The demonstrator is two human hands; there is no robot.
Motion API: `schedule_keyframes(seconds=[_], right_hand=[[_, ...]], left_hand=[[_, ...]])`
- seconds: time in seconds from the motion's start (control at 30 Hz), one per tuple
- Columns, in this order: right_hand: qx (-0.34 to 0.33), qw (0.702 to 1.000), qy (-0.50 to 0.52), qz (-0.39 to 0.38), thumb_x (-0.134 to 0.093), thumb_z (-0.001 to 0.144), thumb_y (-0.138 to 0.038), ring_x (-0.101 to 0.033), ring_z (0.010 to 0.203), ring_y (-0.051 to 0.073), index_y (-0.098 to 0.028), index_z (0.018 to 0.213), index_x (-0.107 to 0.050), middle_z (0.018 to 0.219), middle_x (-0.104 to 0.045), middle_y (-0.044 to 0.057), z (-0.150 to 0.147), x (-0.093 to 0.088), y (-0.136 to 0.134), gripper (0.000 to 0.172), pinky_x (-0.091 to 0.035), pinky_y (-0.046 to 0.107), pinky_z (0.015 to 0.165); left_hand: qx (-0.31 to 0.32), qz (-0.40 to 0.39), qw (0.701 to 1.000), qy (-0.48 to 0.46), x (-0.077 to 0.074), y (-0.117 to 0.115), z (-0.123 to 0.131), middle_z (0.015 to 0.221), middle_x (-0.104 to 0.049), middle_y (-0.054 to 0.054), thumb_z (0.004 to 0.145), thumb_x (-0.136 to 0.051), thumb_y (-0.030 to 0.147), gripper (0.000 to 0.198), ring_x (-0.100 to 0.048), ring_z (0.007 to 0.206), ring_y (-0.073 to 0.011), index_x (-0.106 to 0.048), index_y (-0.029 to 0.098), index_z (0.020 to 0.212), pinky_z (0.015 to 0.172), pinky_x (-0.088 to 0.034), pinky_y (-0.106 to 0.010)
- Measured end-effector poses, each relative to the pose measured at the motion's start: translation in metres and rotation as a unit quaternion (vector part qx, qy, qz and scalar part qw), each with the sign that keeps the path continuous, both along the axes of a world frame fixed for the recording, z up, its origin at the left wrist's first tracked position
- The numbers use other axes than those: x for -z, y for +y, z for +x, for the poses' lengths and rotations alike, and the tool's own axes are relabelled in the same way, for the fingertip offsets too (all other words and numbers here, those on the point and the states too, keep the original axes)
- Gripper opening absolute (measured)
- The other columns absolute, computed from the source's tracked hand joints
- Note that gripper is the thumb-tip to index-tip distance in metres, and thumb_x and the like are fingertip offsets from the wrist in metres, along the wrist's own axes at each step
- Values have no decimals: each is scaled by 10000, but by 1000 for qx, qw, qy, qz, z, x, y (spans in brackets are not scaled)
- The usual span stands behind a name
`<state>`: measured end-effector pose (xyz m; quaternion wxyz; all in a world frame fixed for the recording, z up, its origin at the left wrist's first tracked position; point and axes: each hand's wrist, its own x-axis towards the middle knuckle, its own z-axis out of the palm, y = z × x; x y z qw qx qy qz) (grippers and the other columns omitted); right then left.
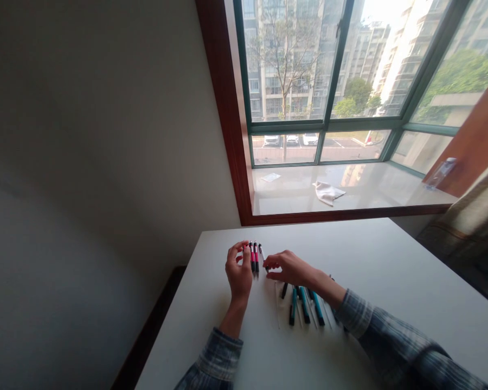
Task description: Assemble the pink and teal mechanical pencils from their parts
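My left hand (239,272) is over the far left part of the white table, its fingers curved and the thumb apart from most of them. Right beside its thumb, pink-and-black pens (256,257) lie side by side; a bit of pink shows between the fingertips, partly hidden. My right hand (291,268) is closed in a pinch around the near end of a white pen (262,251) with black ends. Below the right forearm lie several teal-and-black pen barrels (303,306) and thin white refills (277,309). The forearm hides some of these parts.
The white table (211,346) meets a grey wall (146,179) on the left. Beyond its far edge, a window sill (288,197) holds a crumpled white cloth or tissue (328,192), a flat white piece (270,177) and a clear bottle (441,173). A curtain (463,211) hangs on the right.
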<state>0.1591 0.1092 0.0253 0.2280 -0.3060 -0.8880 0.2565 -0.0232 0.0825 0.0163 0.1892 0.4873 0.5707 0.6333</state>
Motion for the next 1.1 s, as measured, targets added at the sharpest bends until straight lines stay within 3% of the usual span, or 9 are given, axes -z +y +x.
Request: schedule_keyframes(seconds=[0.33, 0.57, 0.7, 0.87, 1.1], right_hand=[[-5, 996, -55, 76, -724, 913, -244, -684, 756, 180, -197, 1052, -688, 909, -726, 59, -24, 4, 5, 151, -511, 264, 679], [-7, 994, -62, 84, -731, 916, -279, -676, 748, 172, -195, 1033, -676, 906, -719, 51, -25, 11, 7, 154, -507, 256, 666], [6, 997, -31, 72, -705, 934, -260, -694, 846, 186, -215, 1130, -671, 1003, -734, 58, -13, 8, 6, 204, -536, 275, 724], [95, 994, 13, 43, -698, 917, -219, -685, 867, 182, -229, 1111, -681, 994, -738, 42, 23, 3, 0, 195, -541, 300, 764], [130, 991, -30, -13, -758, 862, -312, -664, 878, 206, -264, 1098, -697, 936, -740, 19, 44, 7, -14, 249, -503, 318, 750]], left_hand=[[8, -4, 1000, 22, -5, -4, 1, 1178, -714, -74, 941, -572, 312, 200, -647, 1098, -248, -701, 222, 1065, 889, -511, -368], [13, -7, 1000, 24, -4, -4, 2, 1173, -715, -67, 934, -564, 279, 187, -648, 1109, -244, -700, 226, 1051, 894, -511, -363], [21, -1, 1000, 24, -3, -3, 3, 1162, -711, -73, 919, -561, 257, 183, -651, 1099, -248, -702, 220, 1030, 874, -528, -360], [35, -15, 998, 44, -1, -3, 5, 1105, -729, -68, 925, -562, 272, 177, -663, 1027, -242, -712, 218, 1001, 891, -533, -383], [63, -3, 992, 113, 2, -7, 14, 1031, -750, -59, 924, -571, 250, 174, -675, 1015, -251, -729, 223, 992, 949, -514, -417]])
